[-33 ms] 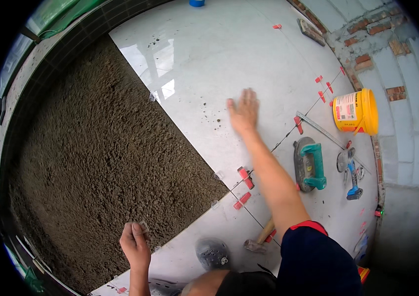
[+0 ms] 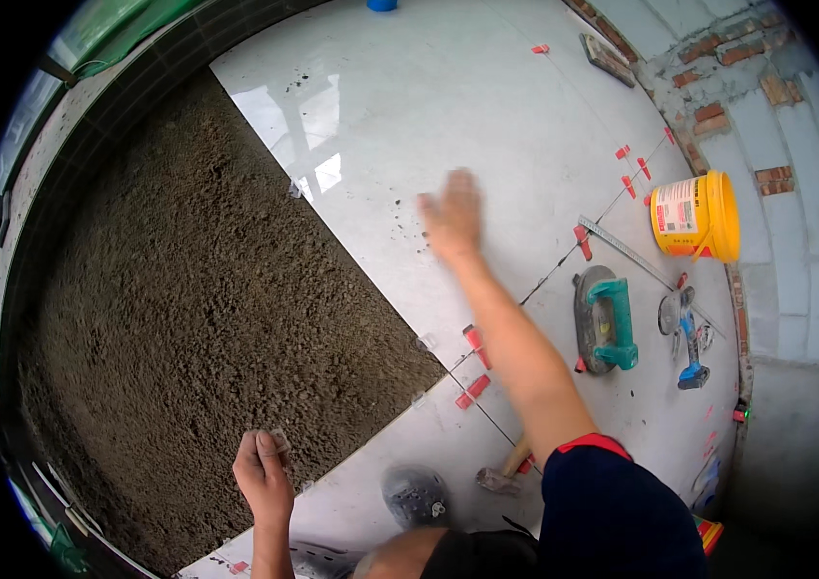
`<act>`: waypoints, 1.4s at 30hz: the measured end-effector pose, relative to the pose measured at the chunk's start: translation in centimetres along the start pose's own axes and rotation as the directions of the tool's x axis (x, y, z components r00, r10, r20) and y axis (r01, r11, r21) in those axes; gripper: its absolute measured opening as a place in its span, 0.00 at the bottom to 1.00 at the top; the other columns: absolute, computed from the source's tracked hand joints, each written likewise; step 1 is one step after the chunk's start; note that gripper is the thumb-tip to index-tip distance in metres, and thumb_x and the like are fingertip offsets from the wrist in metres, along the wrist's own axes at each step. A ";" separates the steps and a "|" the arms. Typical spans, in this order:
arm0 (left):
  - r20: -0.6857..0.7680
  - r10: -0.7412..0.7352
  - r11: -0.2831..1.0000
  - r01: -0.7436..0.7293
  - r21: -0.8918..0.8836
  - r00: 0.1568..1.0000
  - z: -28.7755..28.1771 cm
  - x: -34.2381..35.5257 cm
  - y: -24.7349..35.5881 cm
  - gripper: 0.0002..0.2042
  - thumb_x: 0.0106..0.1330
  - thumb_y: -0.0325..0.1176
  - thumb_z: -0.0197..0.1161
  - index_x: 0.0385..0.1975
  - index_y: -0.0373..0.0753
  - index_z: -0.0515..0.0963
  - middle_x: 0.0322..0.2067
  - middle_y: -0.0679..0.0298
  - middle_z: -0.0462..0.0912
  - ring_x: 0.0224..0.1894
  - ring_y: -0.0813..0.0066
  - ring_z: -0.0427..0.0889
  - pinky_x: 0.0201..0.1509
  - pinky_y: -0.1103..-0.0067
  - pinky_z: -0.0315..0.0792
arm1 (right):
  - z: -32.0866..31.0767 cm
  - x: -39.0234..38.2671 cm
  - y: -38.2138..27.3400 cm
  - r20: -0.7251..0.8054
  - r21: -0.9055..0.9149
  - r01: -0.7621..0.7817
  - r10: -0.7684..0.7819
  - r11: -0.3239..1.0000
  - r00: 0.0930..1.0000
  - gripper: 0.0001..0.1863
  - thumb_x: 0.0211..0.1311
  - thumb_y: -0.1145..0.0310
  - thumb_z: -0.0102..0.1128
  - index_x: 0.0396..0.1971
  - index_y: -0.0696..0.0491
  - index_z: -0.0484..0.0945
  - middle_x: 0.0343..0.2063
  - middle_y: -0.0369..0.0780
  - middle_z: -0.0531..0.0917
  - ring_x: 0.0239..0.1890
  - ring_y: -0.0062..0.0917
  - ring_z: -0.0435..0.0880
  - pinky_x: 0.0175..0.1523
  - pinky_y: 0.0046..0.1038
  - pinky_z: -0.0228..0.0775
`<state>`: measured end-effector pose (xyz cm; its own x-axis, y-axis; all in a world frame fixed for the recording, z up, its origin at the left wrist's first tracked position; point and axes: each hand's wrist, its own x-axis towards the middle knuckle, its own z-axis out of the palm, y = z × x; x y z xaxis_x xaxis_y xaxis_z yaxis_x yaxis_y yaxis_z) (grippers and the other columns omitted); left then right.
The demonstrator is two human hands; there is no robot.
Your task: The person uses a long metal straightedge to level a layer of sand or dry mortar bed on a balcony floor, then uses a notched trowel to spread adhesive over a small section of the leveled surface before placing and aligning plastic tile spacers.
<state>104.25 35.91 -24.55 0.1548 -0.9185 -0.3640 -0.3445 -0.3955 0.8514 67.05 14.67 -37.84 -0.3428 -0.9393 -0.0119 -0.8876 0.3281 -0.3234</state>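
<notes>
My left hand (image 2: 263, 475) hovers over the near edge of the brown mortar bed (image 2: 226, 280), thumb and fingers pinched on a small translucent tile-levelling clip (image 2: 280, 440). My right arm reaches across the large glossy pale floor tile (image 2: 390, 106). Palm down, my right hand (image 2: 455, 222) is spread and slightly blurred, with nothing seen in it. Dark crumbs (image 2: 398, 232) lie on the tile just left of its fingers. More clear clips (image 2: 426, 343) stick out along the tile edges by the mortar. Red levelling wedges (image 2: 473, 392) sit in the joint nearer me.
Right of my arm lie a green-handled suction tool (image 2: 612, 323), a metal ruler (image 2: 626, 253) and a blue angle grinder (image 2: 691, 352). A yellow bucket (image 2: 704, 217) stands by the block wall (image 2: 786, 222). A hammer (image 2: 501, 478) and a grey shoe (image 2: 415, 495) are near me.
My right hand has shifted a little to the left over the tile, toward the crumbs. My left hand stays almost where it was, still pinching the clip.
</notes>
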 end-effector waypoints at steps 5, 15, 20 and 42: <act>-0.052 0.087 0.995 -0.089 -0.035 0.995 -0.2 3.5 3.4 0.17 0.75 0.44 0.47 0.27 0.38 0.70 0.19 0.69 0.71 0.20 0.84 0.68 0.24 0.84 0.63 | -1.4 -11.7 -17.7 0.402 0.544 0.494 -0.727 0.678 0.556 0.43 0.67 0.40 0.42 0.69 0.58 0.48 0.70 0.50 0.49 0.73 0.40 0.44 0.75 0.38 0.34; -0.025 0.141 0.965 -0.132 0.225 0.990 -4.5 23.5 9.3 0.12 0.69 0.36 0.55 0.30 0.33 0.77 0.22 0.68 0.77 0.23 0.81 0.73 0.30 0.80 0.69 | 1.9 8.5 -2.9 -0.132 -0.078 -0.034 0.023 0.996 0.991 0.37 0.71 0.48 0.39 0.67 0.63 0.51 0.69 0.49 0.52 0.73 0.38 0.45 0.75 0.39 0.34; -0.032 0.041 0.939 -0.027 0.342 0.999 -2.6 38.3 13.6 0.14 0.68 0.39 0.58 0.37 0.32 0.81 0.24 0.67 0.78 0.27 0.79 0.76 0.34 0.79 0.71 | 2.1 10.5 -6.6 -0.147 -0.127 -0.197 0.178 0.972 0.973 0.39 0.70 0.45 0.38 0.68 0.61 0.51 0.71 0.44 0.49 0.74 0.33 0.43 0.75 0.38 0.30; -0.201 0.112 0.891 -0.188 -0.413 0.973 17.1 57.3 16.5 0.13 0.66 0.39 0.56 0.40 0.36 0.80 0.32 0.64 0.78 0.34 0.73 0.75 0.40 0.77 0.70 | 1.4 12.2 -6.6 -0.070 -0.202 -0.150 0.139 0.968 0.988 0.38 0.68 0.47 0.41 0.68 0.59 0.51 0.71 0.42 0.49 0.74 0.34 0.43 0.75 0.43 0.29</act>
<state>91.56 -23.40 -37.84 0.2983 -0.9369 -0.1824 0.0459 -0.1768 0.9832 69.14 0.90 -37.14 -0.4835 -0.8753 0.0093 -0.8695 0.4791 -0.1204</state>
